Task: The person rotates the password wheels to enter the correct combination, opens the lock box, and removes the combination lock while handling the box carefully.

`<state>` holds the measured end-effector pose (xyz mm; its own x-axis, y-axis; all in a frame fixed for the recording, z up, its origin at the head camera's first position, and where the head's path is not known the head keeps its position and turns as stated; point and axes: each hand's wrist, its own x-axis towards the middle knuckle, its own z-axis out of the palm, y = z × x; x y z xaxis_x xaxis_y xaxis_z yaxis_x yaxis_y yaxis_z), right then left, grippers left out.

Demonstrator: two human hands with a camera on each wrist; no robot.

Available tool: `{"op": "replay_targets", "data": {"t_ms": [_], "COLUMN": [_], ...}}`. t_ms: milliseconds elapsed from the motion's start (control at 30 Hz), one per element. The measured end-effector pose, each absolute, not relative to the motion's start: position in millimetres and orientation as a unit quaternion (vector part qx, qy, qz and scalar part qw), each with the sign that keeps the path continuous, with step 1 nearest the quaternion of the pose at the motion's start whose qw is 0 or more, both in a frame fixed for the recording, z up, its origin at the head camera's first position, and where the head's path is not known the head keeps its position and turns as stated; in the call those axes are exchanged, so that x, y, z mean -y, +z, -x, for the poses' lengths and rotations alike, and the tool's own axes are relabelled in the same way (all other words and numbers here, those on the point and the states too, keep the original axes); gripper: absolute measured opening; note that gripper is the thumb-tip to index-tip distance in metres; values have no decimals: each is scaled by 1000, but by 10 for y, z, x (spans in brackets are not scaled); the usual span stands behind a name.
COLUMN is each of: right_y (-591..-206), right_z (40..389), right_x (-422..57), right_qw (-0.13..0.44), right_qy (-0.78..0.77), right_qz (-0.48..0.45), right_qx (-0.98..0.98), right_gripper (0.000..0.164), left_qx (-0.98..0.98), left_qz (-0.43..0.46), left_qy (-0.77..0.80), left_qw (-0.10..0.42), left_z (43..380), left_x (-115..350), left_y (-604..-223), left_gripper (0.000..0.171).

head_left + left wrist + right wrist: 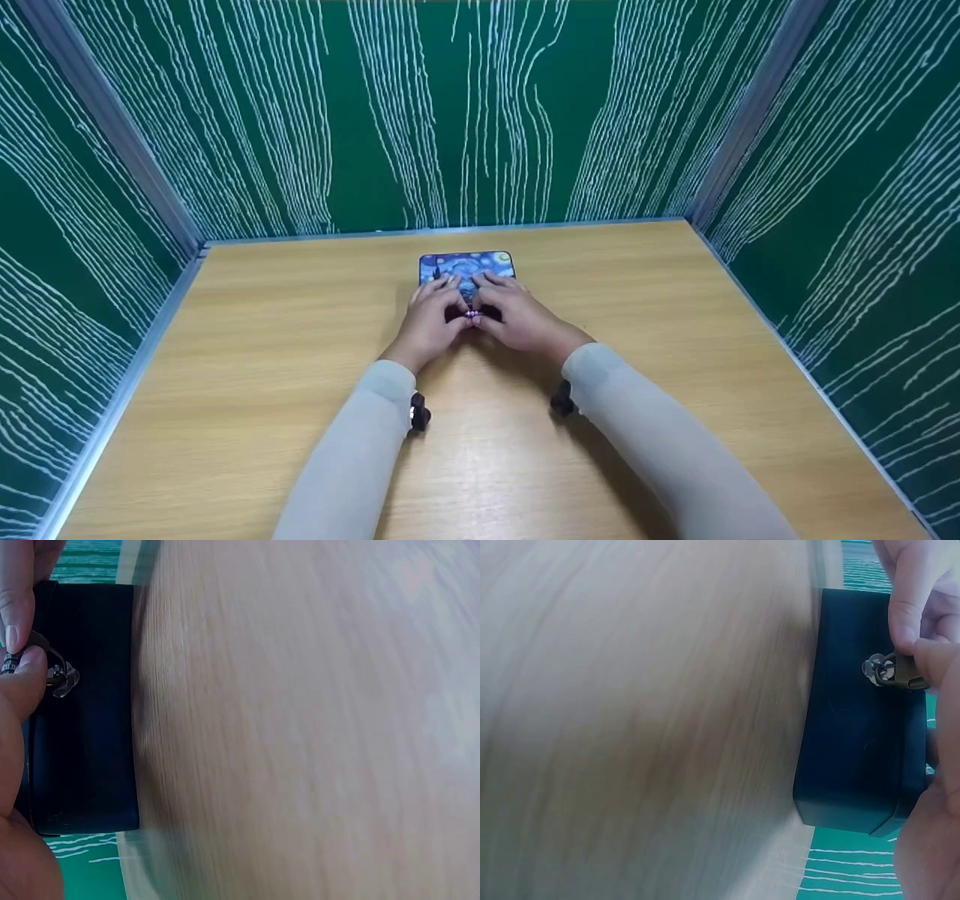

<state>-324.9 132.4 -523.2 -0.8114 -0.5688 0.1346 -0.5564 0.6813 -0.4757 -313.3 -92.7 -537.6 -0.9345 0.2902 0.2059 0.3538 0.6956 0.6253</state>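
Observation:
A dark box with a blue swirling painted lid sits toward the back of the table. On its near side is a metal clasp, with the shackle of a small bronze-coloured padlock through it. Ridged number dials show on the lock in the left wrist view. My left hand and right hand meet there, thumb and finger of each pinching the padlock from its own side. Other fingers rest on the lid. The digits hide part of the lock.
The box stands on a light wooden table. Green panels with wavy white lines rise behind and at both sides, joined by grey metal posts. Dark wrist devices sit under both sleeves.

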Motion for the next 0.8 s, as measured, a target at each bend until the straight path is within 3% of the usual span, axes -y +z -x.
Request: {"op": "replay_targets", "data": {"t_ms": [200, 800], "right_y": [-5223, -5223], "right_z": [3255, 3262], "right_x": [-1326, -1323], "right_qw": [12, 8], "right_qy": [-255, -258], "right_qz": [308, 315], "right_qx": [-917, -913], "right_gripper": [19, 12], "left_qx": [919, 915], "left_qz": [173, 181], "left_qy": [-353, -356], "left_qw": [46, 52], "left_z": [3142, 3140], "left_x": [927, 938], "left_y": [-5388, -5393], "left_gripper": [12, 13]}}
